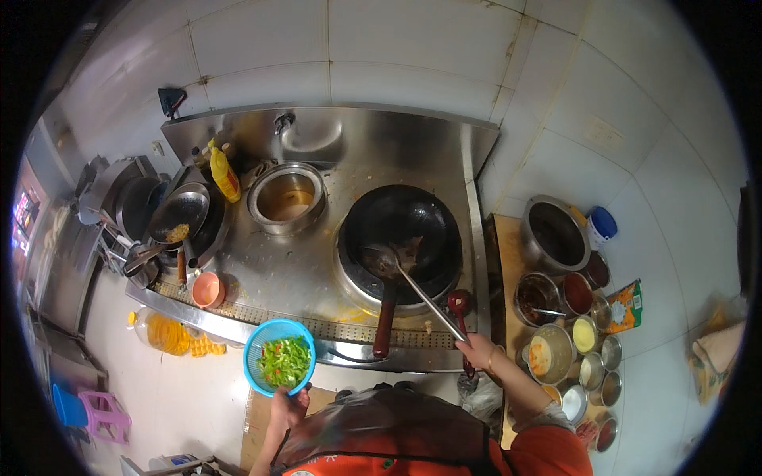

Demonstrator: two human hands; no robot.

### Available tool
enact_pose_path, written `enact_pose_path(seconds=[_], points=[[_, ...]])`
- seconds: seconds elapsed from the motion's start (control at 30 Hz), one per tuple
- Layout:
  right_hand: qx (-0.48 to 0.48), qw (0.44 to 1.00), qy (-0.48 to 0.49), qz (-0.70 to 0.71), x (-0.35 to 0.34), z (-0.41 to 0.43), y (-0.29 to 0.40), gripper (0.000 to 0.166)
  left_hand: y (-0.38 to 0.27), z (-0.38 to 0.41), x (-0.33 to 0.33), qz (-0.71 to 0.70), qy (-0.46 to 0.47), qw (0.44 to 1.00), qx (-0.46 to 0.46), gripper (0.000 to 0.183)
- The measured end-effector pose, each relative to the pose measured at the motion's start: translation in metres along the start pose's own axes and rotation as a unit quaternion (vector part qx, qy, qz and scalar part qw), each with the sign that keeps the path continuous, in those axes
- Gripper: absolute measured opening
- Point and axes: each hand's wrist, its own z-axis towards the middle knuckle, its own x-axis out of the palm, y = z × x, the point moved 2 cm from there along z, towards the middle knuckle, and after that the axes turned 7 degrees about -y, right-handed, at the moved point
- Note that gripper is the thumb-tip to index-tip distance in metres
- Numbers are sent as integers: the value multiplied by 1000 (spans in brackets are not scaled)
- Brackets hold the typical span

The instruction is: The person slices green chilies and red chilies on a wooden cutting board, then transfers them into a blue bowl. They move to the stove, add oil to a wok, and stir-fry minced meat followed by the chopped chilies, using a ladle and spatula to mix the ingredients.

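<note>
My left hand (290,401) grips the near rim of a light blue plastic basket (250,369), which holds chopped green vegetables (286,360) with bits of red. The basket is off the front edge of the stove. My right hand (476,351) is closed around the handle of a metal ladle (425,299). The ladle's bowl lies inside a black wok (396,217) with a little dark liquid at its bottom. The wok sits on the right burner, its wooden handle (385,324) pointing towards me. A red spoon (457,302) lies right of the wok.
A steel pot (287,225) of brownish liquid stands left of the wok. Beyond are a yellow bottle (224,174), a strainer (196,205) on a pan and a pink bowl (208,290). Several seasoning bowls (577,293) and a large steel pot (555,235) crowd the right-hand table.
</note>
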Motion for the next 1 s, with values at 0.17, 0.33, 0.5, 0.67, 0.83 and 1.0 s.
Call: enact_pose_path(seconds=[0.17,0.33,0.5,0.67,0.83,1.0], points=[[149,987,-17,61,-32,12,-5,44,-8,12,-22,-6,1,1000,-22,34],[-25,971,-225,-72,-14,71,-31,39,-4,11,-8,19,-5,999,-32,35],[11,998,-52,-18,-9,37,-17,40,-2,0,13,15,0,999,-46,37],[-11,1000,17,21,-22,-18,-3,39,-1,18,-5,15,16,999,-24,34],[72,985,-44,153,-37,20,0,37,-1,2,7,12,-10,1000,-24,35],[-26,972,-232,-18,-17,74,-20,38,1,4,6,14,-6,999,-35,36]])
